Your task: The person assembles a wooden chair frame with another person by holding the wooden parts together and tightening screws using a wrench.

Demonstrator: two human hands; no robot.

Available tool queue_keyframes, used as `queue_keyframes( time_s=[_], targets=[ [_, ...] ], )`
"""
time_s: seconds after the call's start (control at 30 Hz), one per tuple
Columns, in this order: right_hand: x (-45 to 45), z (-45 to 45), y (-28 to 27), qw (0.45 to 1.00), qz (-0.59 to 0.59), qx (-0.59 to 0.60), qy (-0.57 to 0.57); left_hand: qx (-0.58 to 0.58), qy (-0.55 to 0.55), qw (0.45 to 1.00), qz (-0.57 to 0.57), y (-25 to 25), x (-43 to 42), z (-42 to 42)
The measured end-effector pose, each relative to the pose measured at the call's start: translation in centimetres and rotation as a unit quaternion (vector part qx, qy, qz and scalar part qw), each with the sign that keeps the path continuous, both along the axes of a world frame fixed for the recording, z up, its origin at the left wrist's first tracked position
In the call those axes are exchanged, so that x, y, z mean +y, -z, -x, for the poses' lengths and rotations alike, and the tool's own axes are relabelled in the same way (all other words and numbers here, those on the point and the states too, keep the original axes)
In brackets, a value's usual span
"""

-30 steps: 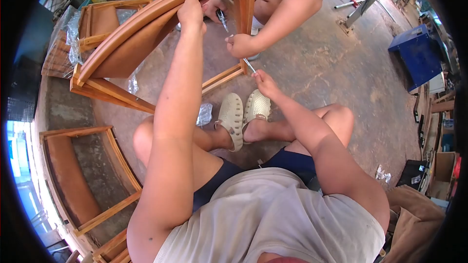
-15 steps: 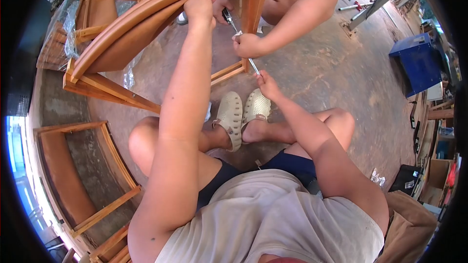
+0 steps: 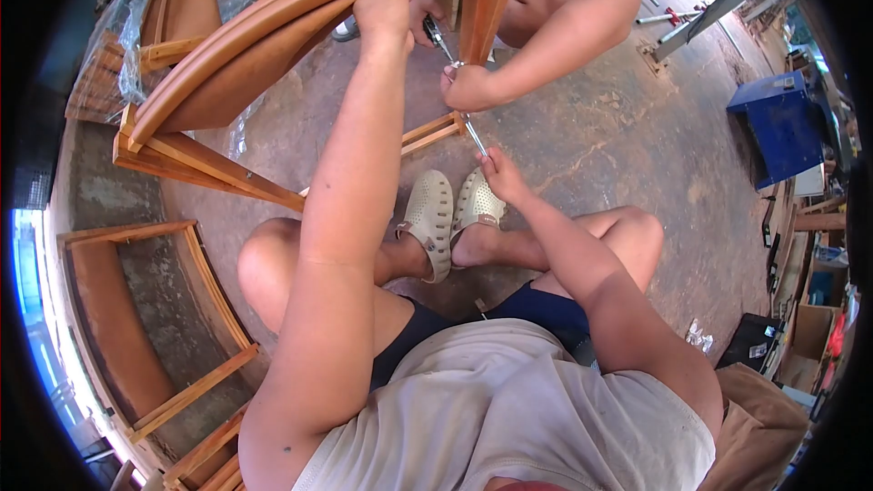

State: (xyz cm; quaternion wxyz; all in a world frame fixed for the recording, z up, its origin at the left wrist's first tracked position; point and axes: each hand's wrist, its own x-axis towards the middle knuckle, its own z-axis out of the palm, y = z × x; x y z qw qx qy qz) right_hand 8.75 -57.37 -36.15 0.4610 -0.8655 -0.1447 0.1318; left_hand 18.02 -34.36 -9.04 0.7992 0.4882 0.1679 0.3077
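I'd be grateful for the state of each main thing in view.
Brown wooden frame with curved rail: held by left grip
Slim silver metal tool: held in right grip
Black-handled metal tool: held in co-worker's grip
Cream perforated clogs: worn
Brown-panelled wooden frame, lower left: unheld
Blue rectangular box: untouched

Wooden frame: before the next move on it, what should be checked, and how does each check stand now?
1. Left hand on the curved rail: ok, thumb over its top.
2. Right hand on the metal tool: ok, fingers at its near end.
3. Co-worker's hand away from that tool: not ok, it is at the far part.
4. Tool's far tip seated: cannot tell, hidden.
5. Clogs apart from the lower bar: ok, a gap shows.
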Motion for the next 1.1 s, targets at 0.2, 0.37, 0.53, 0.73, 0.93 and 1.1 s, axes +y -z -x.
queue_keyframes(
  time_s=[0.2, 0.37, 0.53, 0.73, 0.93, 1.1],
  targets=[
    [-0.2, 0.6, 0.3, 0.999, 0.007, 0.05, 0.016, -0.006, 0.014, 1.0, 0.016, 0.1, -0.1, 0.0],
    [-0.2, 0.7, 2.1, 1.0, -0.011, 0.017, 0.015, -0.019, 0.04, 0.998, 0.039, -0.2, -0.3, 0.4],
    [-0.4, 0.8, 2.2, 0.995, -0.053, 0.081, 0.027, -0.003, 0.027, 0.998, 0.061, -0.9, -0.7, 0.7],
    [-0.6, 0.5, 3.4, 0.996, -0.051, 0.07, 0.026, -0.023, 0.048, 0.997, 0.055, -0.5, -0.5, 0.6],
    [-0.6, 0.4, 3.7, 0.995, -0.053, 0.078, 0.033, -0.02, 0.025, 0.999, 0.038, -0.1, -0.5, 0.3],
    [-0.6, 0.6, 2.9, 0.994, -0.051, 0.088, 0.035, -0.022, 0.062, 0.996, 0.057, -0.3, -0.5, 0.6]
  ],
)
